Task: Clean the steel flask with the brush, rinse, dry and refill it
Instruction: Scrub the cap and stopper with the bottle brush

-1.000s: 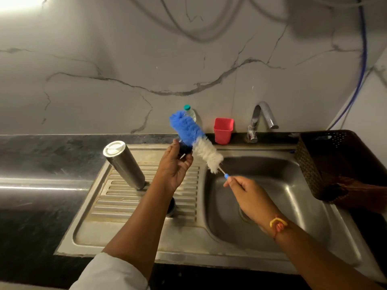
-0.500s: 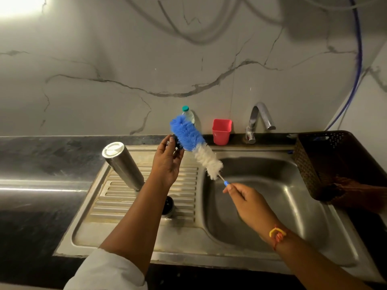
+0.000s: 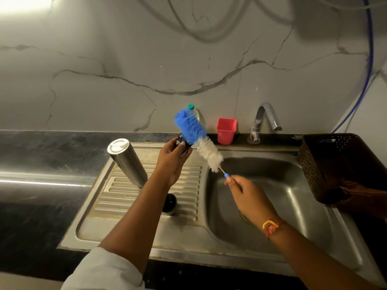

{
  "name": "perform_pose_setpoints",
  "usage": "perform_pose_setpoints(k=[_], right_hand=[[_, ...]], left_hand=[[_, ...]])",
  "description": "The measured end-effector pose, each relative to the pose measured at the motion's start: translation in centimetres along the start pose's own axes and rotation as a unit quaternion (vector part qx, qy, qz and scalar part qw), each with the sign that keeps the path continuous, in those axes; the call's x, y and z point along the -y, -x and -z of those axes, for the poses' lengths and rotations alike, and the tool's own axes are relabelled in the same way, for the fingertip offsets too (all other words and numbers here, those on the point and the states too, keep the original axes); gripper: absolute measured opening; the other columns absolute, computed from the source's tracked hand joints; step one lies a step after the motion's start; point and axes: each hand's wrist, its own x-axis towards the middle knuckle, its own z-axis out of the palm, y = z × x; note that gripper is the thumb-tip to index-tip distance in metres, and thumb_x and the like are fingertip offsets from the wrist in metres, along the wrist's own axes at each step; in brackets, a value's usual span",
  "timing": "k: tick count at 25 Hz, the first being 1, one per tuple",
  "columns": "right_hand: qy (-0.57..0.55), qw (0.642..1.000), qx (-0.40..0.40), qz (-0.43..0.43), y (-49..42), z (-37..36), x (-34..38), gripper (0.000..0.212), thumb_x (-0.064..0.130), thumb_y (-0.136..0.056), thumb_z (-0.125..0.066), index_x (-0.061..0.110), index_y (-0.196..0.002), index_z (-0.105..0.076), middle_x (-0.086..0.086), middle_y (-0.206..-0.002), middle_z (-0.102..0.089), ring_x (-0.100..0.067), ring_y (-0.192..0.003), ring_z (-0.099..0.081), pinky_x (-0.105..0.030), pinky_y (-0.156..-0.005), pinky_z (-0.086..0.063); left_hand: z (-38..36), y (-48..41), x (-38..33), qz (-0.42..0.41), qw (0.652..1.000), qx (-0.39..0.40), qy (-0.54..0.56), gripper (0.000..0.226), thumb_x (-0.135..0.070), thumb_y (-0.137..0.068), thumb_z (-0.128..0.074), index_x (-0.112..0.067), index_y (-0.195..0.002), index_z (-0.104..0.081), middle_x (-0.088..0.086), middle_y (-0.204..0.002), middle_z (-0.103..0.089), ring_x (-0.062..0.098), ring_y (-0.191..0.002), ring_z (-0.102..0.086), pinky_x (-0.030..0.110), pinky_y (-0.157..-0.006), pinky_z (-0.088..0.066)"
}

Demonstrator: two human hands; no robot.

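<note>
Wears a white cloth sleeve [image 3: 104, 271] on the left arm, ending near the elbow, forearm below it bare down to the left hand [image 3: 171, 162]. Wears a knotted thread band [image 3: 271, 227] round the right wrist, yellow loop over orange-red strands, just behind the right hand [image 3: 247, 195]; forearm bare.

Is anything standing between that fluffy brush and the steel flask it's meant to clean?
Yes. The left hand, holding a small dark object, is raised between the brush in the right hand and the flask on the draining board. Nothing else lies between them.
</note>
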Motion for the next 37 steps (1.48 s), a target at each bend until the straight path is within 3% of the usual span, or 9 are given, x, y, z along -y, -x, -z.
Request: perform_pose_setpoints(k=[5,11,15,20,25,29,31,35,37], right_hand=[[0.037,0.999,0.016,0.003,1.8,-0.6,-1.0,0.034,0.045,-0.102,-0.044,0.021,-0.091,-0.066,0.004,-0.062,-0.060,-0.010,-0.061,-0.057,-0.036,-0.062,-0.048],[0.036,0.999,0.006,0.002,-2.0,-0.4,1.1,0.034,0.044,-0.103,-0.042,0.020,-0.091,-0.064,0.001,-0.070,-0.064,-0.016,-0.065,-0.058,-0.033,-0.059,-0.044],[0.049,0.998,0.045,-0.003,-0.2,-1.2,0.1,0.032,0.042,-0.102,-0.044,0.021,-0.094,-0.067,0.003,-0.071,-0.064,-0.016,-0.070,-0.059,-0.033,-0.063,-0.045],[0.018,0.999,0.035,-0.009,-3.3,-0.7,1.8,0.029,0.039,-0.103,-0.043,0.025,-0.094,-0.068,0.004,-0.081,-0.067,-0.018,-0.076,-0.059,-0.030,-0.062,-0.042],[0.019,0.998,0.064,-0.014,-2.7,-1.8,0.4,0.029,0.040,-0.102,-0.043,0.028,-0.092,-0.067,0.002,-0.089,-0.070,-0.018,-0.083,-0.063,-0.031,-0.070,-0.049],[-0.012,0.998,0.054,-0.014,-3.4,-1.6,1.1,0.029,0.039,-0.103,-0.043,0.026,-0.093,-0.068,0.004,-0.088,-0.069,-0.017,-0.082,-0.062,-0.029,-0.068,-0.047],[-0.005,0.999,0.052,-0.006,-3.8,-1.6,1.8,0.031,0.039,-0.103,-0.043,0.024,-0.096,-0.069,0.004,-0.088,-0.069,-0.017,-0.082,-0.062,-0.031,-0.071,-0.048],[-0.016,0.998,0.052,-0.024,-1.9,-2.0,-0.1,0.030,0.039,-0.102,-0.045,0.025,-0.092,-0.069,0.006,-0.086,-0.068,-0.015,-0.083,-0.062,-0.031,-0.073,-0.048],[-0.020,0.998,0.053,-0.037,-1.7,-2.2,-0.8,0.030,0.038,-0.103,-0.046,0.024,-0.092,-0.070,0.005,-0.088,-0.069,-0.016,-0.084,-0.063,-0.030,-0.073,-0.047]], left_hand=[[0.9,-0.7,-0.5,-0.039,0.994,-0.057,-0.084,0.020,-0.011,-0.097,-0.068,-0.002,-0.115,-0.066,0.021,-0.117,-0.071,0.032,-0.113,-0.070,0.039,-0.096,-0.059],[1.0,-0.6,1.7,-0.040,0.977,0.025,-0.207,0.028,-0.007,-0.098,-0.067,-0.003,-0.125,-0.065,0.016,-0.116,-0.074,0.027,-0.109,-0.073,0.042,-0.098,-0.058],[2.0,-1.1,0.2,-0.050,0.985,-0.045,-0.158,0.022,-0.013,-0.095,-0.071,-0.004,-0.115,-0.068,0.018,-0.112,-0.074,0.026,-0.106,-0.073,0.037,-0.095,-0.059],[1.9,-0.7,1.4,-0.035,0.981,0.003,-0.193,0.025,-0.006,-0.099,-0.064,0.001,-0.123,-0.063,0.019,-0.115,-0.073,0.027,-0.109,-0.072,0.035,-0.095,-0.059],[2.8,-1.8,-1.0,-0.074,0.982,-0.057,-0.163,0.016,-0.009,-0.101,-0.062,-0.003,-0.115,-0.066,0.015,-0.112,-0.073,0.023,-0.106,-0.072,0.033,-0.095,-0.058],[2.1,-0.7,0.7,-0.091,0.927,-0.010,-0.364,0.029,-0.014,-0.097,-0.068,-0.014,-0.126,-0.064,0.002,-0.112,-0.073,0.016,-0.105,-0.071,0.036,-0.096,-0.058],[1.8,-0.6,1.4,-0.100,0.909,0.012,-0.405,0.032,-0.017,-0.095,-0.071,-0.013,-0.127,-0.065,0.000,-0.110,-0.074,0.013,-0.103,-0.072,0.036,-0.095,-0.059],[3.0,-1.5,-0.6,-0.094,0.966,-0.065,-0.233,0.022,-0.014,-0.098,-0.067,-0.007,-0.118,-0.066,0.010,-0.110,-0.074,0.023,-0.107,-0.073,0.038,-0.097,-0.058],[3.1,-1.5,-0.5,-0.092,0.967,-0.068,-0.227,0.018,-0.012,-0.099,-0.065,-0.010,-0.117,-0.066,0.010,-0.111,-0.074,0.023,-0.107,-0.072,0.039,-0.099,-0.057]])
